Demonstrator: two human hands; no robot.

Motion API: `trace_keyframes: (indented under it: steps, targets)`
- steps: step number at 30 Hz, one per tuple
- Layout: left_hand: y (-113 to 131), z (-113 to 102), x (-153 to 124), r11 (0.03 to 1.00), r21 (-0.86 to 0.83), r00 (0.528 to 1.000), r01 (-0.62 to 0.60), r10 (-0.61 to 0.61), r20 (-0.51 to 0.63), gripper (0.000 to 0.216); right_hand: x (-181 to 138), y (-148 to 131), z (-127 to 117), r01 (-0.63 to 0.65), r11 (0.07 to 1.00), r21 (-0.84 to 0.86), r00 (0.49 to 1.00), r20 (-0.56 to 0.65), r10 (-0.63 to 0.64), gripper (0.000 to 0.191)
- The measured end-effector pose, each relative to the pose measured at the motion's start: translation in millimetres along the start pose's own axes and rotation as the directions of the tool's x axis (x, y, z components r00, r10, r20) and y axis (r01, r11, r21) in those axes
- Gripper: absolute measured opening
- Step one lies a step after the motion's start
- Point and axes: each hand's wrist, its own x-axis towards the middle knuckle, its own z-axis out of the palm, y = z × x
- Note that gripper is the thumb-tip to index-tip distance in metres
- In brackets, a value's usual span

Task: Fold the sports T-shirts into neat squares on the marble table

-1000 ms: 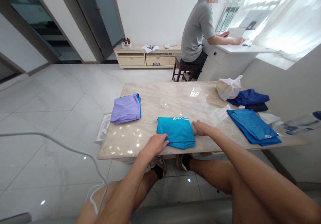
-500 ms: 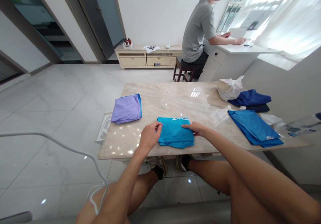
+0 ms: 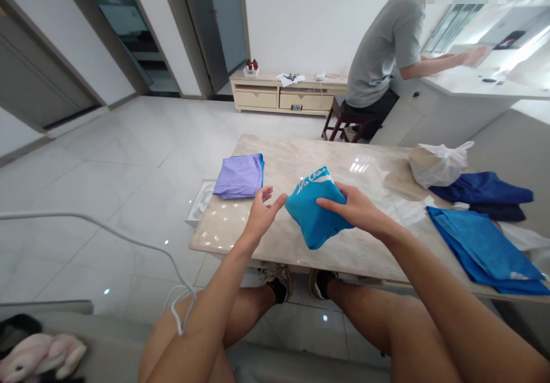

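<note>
A folded turquoise garment with white lettering is lifted off the marble table, tilted, above its near edge. My right hand grips it from the right, fingers over its top. My left hand is at its left side, fingers spread and pointing up, the thumb touching the cloth. A folded lilac garment lies on the table just left of my left hand.
A bright blue cloth, a dark blue pile and a white plastic bag lie on the table's right side. A person in a grey shirt sits at a white counter beyond. A white cable crosses at left.
The turquoise garment was lying flat on the table; now it is raised and tilted, carried leftward in my right hand. My left hand has opened. The view has swung left.
</note>
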Motion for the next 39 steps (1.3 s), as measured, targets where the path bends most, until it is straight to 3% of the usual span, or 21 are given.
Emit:
trace_keyframes:
  steps: [1, 3, 6, 8, 12, 16, 18, 23, 27, 32, 36, 39]
  targets:
    - [1.8, 2.3, -3.5, 0.993, -0.075, 0.996, 0.088, -0.085, 0.035, 0.063, -5.4, -7.0, -1.9, 0.005, 0.998, 0.059, 1.000, -0.009, -0.004, 0.063]
    - [8.0, 6.9, -13.8, 0.938, -0.225, 0.952, 0.265, -0.218, 0.213, 0.079, -13.0, -16.7, -4.6, -0.005, 0.983, 0.182, 0.999, -0.033, 0.011, 0.067]
    - [19.8, 10.3, -30.9, 0.835, -0.336, 0.846, 0.435, -0.251, 0.471, 0.107, -13.2, -19.3, -5.2, -0.054, 0.958, 0.282, 0.995, -0.064, 0.075, 0.066]
    - [25.9, 10.2, -38.2, 0.805, -0.384, 0.841, 0.452, -0.240, 0.485, 0.108, -6.6, -14.2, -4.7, -0.102, 0.955, 0.280, 0.986, -0.096, 0.134, 0.061]
    - [29.7, 8.8, -43.8, 0.782, -0.449, 0.882, 0.431, -0.261, 0.392, 0.071, 11.0, 0.6, -5.0, -0.142, 0.978, 0.150, 0.974, -0.154, 0.165, 0.051]
    - [33.2, -0.3, -54.6, 0.805, -0.410, 0.900, 0.429, -0.343, 0.267, 0.053, 20.9, 5.2, -1.6, -0.112, 0.959, -0.259, 0.986, -0.147, 0.076, 0.042]
    - [40.0, -10.9, -64.1, 0.813, -0.416, 0.914, 0.407, -0.357, 0.196, 0.044, 20.7, 2.4, 2.9, -0.110, 0.906, -0.409, 0.990, -0.129, 0.062, 0.045]
    - [66.2, -55.0, -95.9, 0.846, -0.443, 0.943, 0.298, -0.333, 0.000, 0.029, 7.6, -15.8, 18.5, -0.122, 0.806, -0.580, 0.985, -0.171, 0.026, 0.037]
    - [72.3, -99.4, -127.8, 0.874, -0.434, 0.925, 0.217, -0.326, -0.195, 0.019, -5.6, -39.1, 32.3, -0.089, 0.812, -0.577, 0.987, -0.162, -0.007, 0.033]
    - [40.1, -143.2, -172.8, 0.878, -0.458, 0.836, 0.140, -0.353, -0.421, 0.020, -24.5, -60.0, 47.9, -0.013, 0.867, -0.498, 0.982, -0.168, -0.082, 0.035]
    - [10.4, -151.7, -192.9, 0.871, -0.464, 0.784, 0.159, -0.397, -0.477, 0.016, -37.7, -62.2, 50.7, 0.005, 0.865, -0.501, 0.974, -0.195, -0.118, 0.031]
    - [5.0, -144.7, -179.3, 0.869, -0.462, 0.794, 0.176, -0.403, -0.455, 0.017, -41.9, -60.2, 47.2, -0.005, 0.858, -0.513, 0.966, -0.224, -0.128, 0.028]
